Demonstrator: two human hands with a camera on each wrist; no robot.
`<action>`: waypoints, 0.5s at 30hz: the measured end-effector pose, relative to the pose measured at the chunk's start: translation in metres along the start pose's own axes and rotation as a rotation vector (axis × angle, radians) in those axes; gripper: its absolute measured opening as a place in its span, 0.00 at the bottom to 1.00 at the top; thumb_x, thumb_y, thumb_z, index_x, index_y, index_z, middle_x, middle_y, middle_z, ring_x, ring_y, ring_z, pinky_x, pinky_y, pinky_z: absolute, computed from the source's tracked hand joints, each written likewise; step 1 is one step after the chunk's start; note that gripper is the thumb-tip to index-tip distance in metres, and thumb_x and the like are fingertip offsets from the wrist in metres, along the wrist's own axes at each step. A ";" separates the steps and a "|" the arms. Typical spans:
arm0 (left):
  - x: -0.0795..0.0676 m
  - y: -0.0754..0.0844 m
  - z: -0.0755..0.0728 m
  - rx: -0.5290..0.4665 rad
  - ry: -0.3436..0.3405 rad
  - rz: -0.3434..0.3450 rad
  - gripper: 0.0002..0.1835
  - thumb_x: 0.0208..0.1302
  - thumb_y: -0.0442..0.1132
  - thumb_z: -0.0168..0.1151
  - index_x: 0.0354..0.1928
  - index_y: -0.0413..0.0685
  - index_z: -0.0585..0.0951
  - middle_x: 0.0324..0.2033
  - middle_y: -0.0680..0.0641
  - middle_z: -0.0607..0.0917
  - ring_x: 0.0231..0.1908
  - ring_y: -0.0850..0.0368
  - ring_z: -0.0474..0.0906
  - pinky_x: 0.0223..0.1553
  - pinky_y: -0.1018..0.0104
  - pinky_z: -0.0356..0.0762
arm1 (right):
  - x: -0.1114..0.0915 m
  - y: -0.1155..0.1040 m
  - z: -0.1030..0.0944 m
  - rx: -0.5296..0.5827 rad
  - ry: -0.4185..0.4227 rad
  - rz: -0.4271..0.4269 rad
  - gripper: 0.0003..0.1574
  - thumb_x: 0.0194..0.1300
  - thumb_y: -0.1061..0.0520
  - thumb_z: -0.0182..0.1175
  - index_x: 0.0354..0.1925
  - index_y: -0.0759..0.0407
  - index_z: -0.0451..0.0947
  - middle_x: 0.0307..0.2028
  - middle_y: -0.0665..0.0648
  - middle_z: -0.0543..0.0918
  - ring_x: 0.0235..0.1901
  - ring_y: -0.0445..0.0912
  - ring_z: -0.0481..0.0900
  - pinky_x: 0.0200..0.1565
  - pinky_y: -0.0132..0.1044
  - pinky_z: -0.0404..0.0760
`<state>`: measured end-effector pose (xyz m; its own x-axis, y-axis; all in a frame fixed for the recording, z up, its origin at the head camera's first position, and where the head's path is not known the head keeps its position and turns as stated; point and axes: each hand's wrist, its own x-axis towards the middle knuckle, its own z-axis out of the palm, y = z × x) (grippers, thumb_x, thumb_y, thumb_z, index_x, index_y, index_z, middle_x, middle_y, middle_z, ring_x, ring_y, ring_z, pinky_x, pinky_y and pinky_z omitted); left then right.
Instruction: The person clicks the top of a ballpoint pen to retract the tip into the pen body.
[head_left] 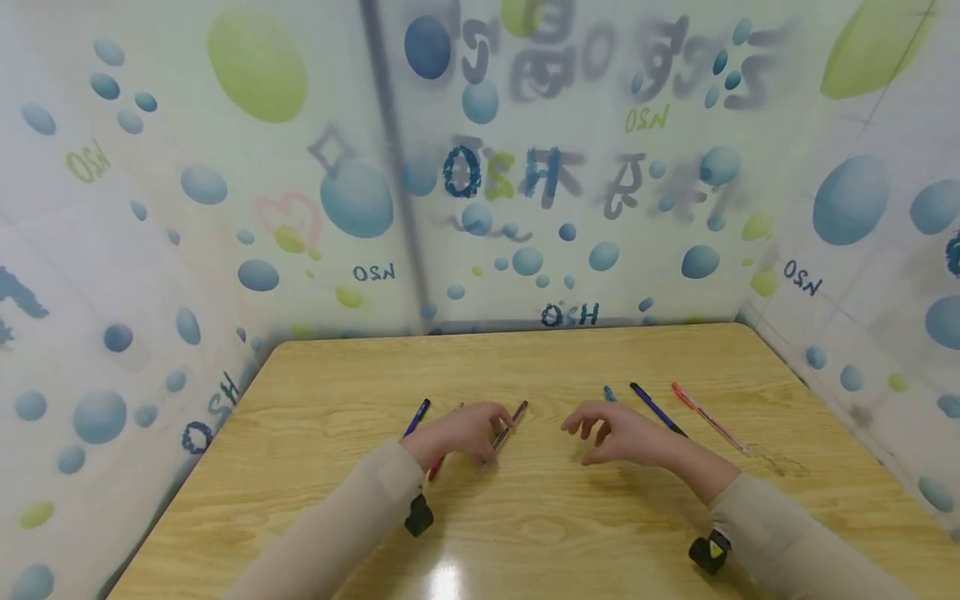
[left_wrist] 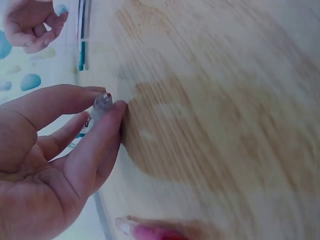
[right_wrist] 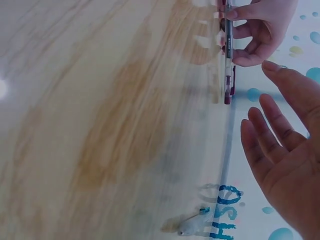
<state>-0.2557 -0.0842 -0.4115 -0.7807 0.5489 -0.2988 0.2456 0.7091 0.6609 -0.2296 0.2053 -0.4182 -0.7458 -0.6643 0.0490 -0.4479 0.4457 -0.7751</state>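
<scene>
My left hand (head_left: 468,429) pinches a clear-barrelled pen with a dark red end (head_left: 521,410) between thumb and fingers, low over the table. In the left wrist view one tip of this pen (left_wrist: 103,102) pokes out between the fingertips; the right wrist view shows its barrel (right_wrist: 229,45) from the side. A red pen (head_left: 436,468) and a blue pen (head_left: 417,417) lie left of that hand, the red one partly hidden by it. My right hand (head_left: 630,433) hovers with loosely bent fingers and holds nothing. Behind it lies a teal pen (head_left: 609,392), mostly covered in the head view.
To the right, a dark blue pen (head_left: 657,408) and a pinkish-red pen (head_left: 708,417) lie on the wooden table (head_left: 360,367). Patterned sheeting (head_left: 525,250) encloses the back and both sides. Each wrist carries a small black camera (head_left: 419,515).
</scene>
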 end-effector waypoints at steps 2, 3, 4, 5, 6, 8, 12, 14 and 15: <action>-0.002 -0.001 0.001 -0.019 0.013 0.001 0.29 0.49 0.21 0.71 0.54 0.45 0.77 0.48 0.44 0.79 0.33 0.56 0.79 0.30 0.65 0.81 | 0.002 -0.001 0.001 0.007 0.011 -0.009 0.28 0.56 0.64 0.72 0.55 0.62 0.77 0.48 0.62 0.78 0.45 0.57 0.77 0.42 0.42 0.81; -0.003 -0.001 0.001 -0.026 0.020 0.005 0.29 0.49 0.21 0.71 0.55 0.45 0.77 0.48 0.45 0.79 0.32 0.56 0.79 0.30 0.65 0.81 | 0.002 -0.002 0.001 0.014 0.015 -0.013 0.28 0.56 0.64 0.72 0.55 0.62 0.77 0.48 0.62 0.78 0.45 0.58 0.77 0.43 0.42 0.81; -0.003 -0.001 0.002 -0.039 0.026 0.008 0.29 0.50 0.21 0.70 0.55 0.45 0.77 0.47 0.45 0.79 0.31 0.56 0.79 0.29 0.65 0.81 | 0.002 -0.002 0.001 0.019 0.017 -0.016 0.28 0.56 0.64 0.72 0.55 0.62 0.76 0.48 0.62 0.77 0.45 0.58 0.77 0.43 0.42 0.81; -0.004 -0.001 0.003 -0.053 0.034 0.009 0.29 0.50 0.21 0.69 0.55 0.46 0.77 0.47 0.46 0.79 0.29 0.56 0.78 0.29 0.64 0.80 | 0.003 -0.003 0.002 0.024 0.019 -0.017 0.28 0.56 0.64 0.71 0.55 0.62 0.76 0.48 0.61 0.77 0.45 0.59 0.76 0.43 0.43 0.81; -0.005 -0.001 0.004 -0.068 0.045 0.009 0.29 0.51 0.21 0.69 0.56 0.46 0.77 0.47 0.47 0.79 0.28 0.56 0.78 0.28 0.64 0.80 | 0.003 -0.004 0.002 0.030 0.022 -0.016 0.28 0.57 0.64 0.71 0.56 0.62 0.76 0.48 0.60 0.77 0.45 0.59 0.76 0.43 0.43 0.81; -0.005 0.001 0.004 -0.092 0.066 0.009 0.29 0.51 0.21 0.67 0.56 0.47 0.77 0.48 0.47 0.78 0.28 0.56 0.76 0.28 0.63 0.79 | 0.004 -0.006 0.003 0.038 0.025 -0.013 0.28 0.58 0.64 0.70 0.56 0.62 0.76 0.48 0.58 0.76 0.45 0.59 0.76 0.43 0.44 0.80; -0.006 0.004 0.001 -0.140 0.113 0.019 0.28 0.52 0.20 0.65 0.56 0.47 0.77 0.48 0.47 0.77 0.33 0.54 0.77 0.29 0.61 0.77 | 0.008 -0.008 0.002 0.049 0.047 -0.022 0.26 0.59 0.65 0.69 0.56 0.63 0.75 0.48 0.59 0.76 0.45 0.60 0.75 0.44 0.46 0.80; -0.007 0.007 -0.003 -0.165 0.131 0.037 0.28 0.53 0.20 0.64 0.57 0.46 0.77 0.48 0.47 0.77 0.38 0.53 0.78 0.31 0.61 0.78 | 0.011 -0.009 0.002 0.047 0.066 -0.038 0.25 0.60 0.65 0.68 0.56 0.62 0.76 0.48 0.62 0.76 0.45 0.62 0.75 0.44 0.47 0.80; -0.008 0.008 -0.004 -0.180 0.139 0.050 0.27 0.53 0.20 0.63 0.56 0.46 0.77 0.48 0.47 0.78 0.39 0.52 0.79 0.33 0.61 0.79 | 0.012 -0.010 0.001 0.046 0.079 -0.045 0.25 0.60 0.65 0.68 0.55 0.61 0.76 0.48 0.63 0.76 0.44 0.62 0.75 0.44 0.47 0.81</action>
<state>-0.2497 -0.0849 -0.4005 -0.8448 0.5062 -0.1734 0.1890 0.5856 0.7882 -0.2333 0.1922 -0.4109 -0.7628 -0.6328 0.1329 -0.4603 0.3870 -0.7989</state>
